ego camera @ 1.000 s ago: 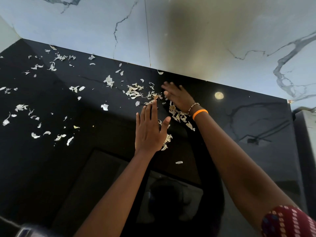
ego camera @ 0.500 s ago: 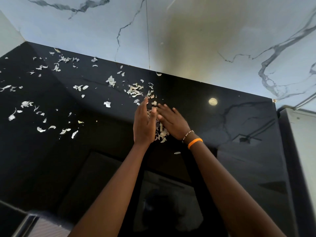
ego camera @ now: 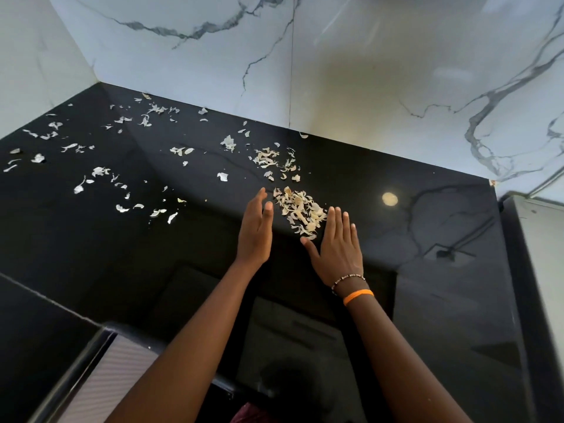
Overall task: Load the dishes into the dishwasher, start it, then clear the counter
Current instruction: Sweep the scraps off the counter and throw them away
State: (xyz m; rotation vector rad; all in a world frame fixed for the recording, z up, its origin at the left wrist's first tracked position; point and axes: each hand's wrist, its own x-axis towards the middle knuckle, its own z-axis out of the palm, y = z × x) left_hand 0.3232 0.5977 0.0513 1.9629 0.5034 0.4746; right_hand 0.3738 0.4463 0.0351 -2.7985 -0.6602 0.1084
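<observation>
A glossy black counter (ego camera: 427, 300) is littered with pale, dry peel scraps. A gathered pile of scraps (ego camera: 300, 210) lies between my hands. My left hand (ego camera: 255, 230) stands on its edge just left of the pile, fingers straight. Flat on the counter to the pile's right lies my right hand (ego camera: 337, 244), fingers straight, its thumb touching the pile's near end. Neither hand holds anything. A smaller cluster of scraps (ego camera: 273, 161) sits behind the pile. Scattered scraps (ego camera: 100, 172) cover the counter's left part.
A white marble wall (ego camera: 366, 71) rises behind the counter and meets a side wall at the left corner. A grey appliance edge (ego camera: 540, 239) stands at the right. The counter's front edge (ego camera: 70, 312) drops to a lower ledge at bottom left.
My right hand swept scraps from the back toward me, then moved to the right of the heap. The hands, which met half a second ago, have parted and show a gathered pile.
</observation>
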